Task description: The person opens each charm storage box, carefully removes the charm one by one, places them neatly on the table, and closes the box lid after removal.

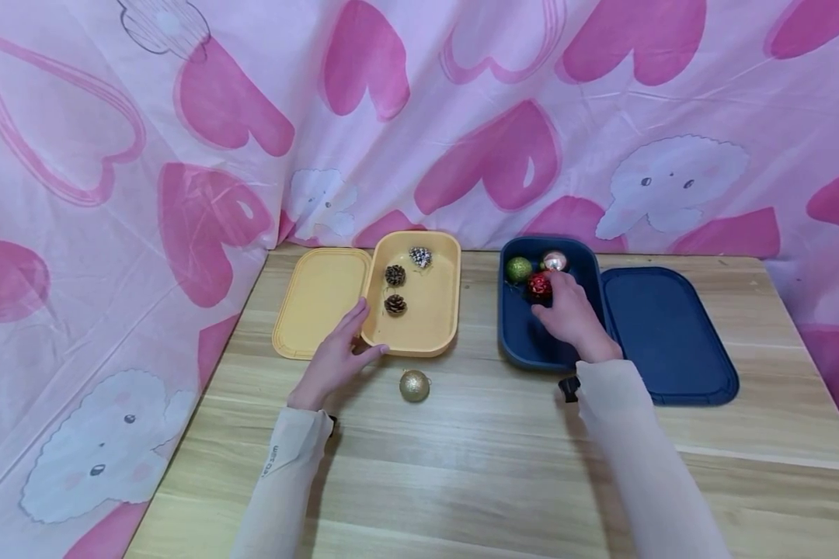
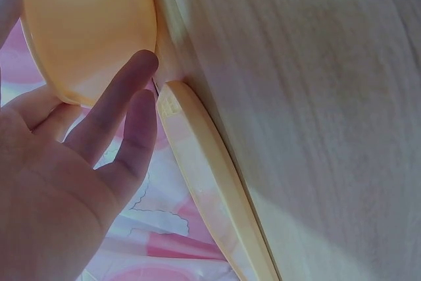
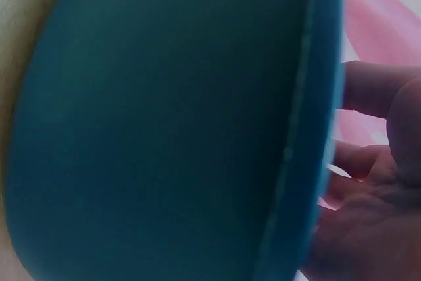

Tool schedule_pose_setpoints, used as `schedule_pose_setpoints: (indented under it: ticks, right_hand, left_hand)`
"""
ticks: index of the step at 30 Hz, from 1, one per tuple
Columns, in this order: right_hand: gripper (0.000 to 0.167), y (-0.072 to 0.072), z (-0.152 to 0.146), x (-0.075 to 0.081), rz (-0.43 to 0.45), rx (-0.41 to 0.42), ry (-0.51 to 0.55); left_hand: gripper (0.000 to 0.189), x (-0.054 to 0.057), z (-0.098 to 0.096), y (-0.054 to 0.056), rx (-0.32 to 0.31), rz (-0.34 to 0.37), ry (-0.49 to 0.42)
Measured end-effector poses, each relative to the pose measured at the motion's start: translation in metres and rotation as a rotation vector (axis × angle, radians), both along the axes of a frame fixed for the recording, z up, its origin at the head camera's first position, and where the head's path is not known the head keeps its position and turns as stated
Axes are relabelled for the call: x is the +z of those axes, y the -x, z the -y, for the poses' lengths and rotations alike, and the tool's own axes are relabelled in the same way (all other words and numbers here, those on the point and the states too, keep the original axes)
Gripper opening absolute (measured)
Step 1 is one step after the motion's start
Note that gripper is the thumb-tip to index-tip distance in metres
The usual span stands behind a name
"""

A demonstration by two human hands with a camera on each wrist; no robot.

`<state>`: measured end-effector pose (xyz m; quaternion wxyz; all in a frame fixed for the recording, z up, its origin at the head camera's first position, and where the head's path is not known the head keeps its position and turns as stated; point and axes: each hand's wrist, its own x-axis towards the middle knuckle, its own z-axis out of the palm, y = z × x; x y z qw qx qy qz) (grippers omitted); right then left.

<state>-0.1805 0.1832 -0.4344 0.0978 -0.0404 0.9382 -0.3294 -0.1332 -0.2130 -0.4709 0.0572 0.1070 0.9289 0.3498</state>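
Observation:
In the head view my left hand (image 1: pixel 337 359) is spread at the near left corner of a yellow box (image 1: pixel 426 339), fingers along its left side and thumb by its near rim. The left wrist view shows the fingers (image 2: pixel 122 97) extended, not curled. Inside this box lie two brown pine cones (image 1: pixel 395 305) and a white-tipped pine cone (image 1: pixel 420 256). My right hand (image 1: pixel 572 314) reaches into a dark blue box (image 1: pixel 513 341), its fingers and thumb around a red Christmas ball (image 1: pixel 539 285). Beside that are a green ball (image 1: pixel 519 269) and a pink ball (image 1: pixel 555 262).
A gold glitter ball (image 1: pixel 415 386) lies on the wooden table (image 1: pixel 461 466) in front of the yellow box. The yellow lid (image 1: pixel 315 303) lies left of its box, the blue lid (image 1: pixel 671 334) right of the other. A pink heart-patterned curtain (image 1: pixel 489 155) hangs behind.

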Motion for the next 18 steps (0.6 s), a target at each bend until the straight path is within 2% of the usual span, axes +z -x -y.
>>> schedule_pose_setpoints:
  ticks: [7,18]
  right_hand:
    - [0.062,0.0030,0.0001,-0.0036,0.031,0.016,-0.010]
    - [0.066,0.0031,0.0039,-0.0062,0.092,-0.032,-0.030]
  left_hand:
    - [0.089,-0.0019,0.0004,-0.0017,-0.008,-0.004,0.000]
    - [0.087,-0.0006,-0.0001,-0.0018,0.001,-0.010,0.006]
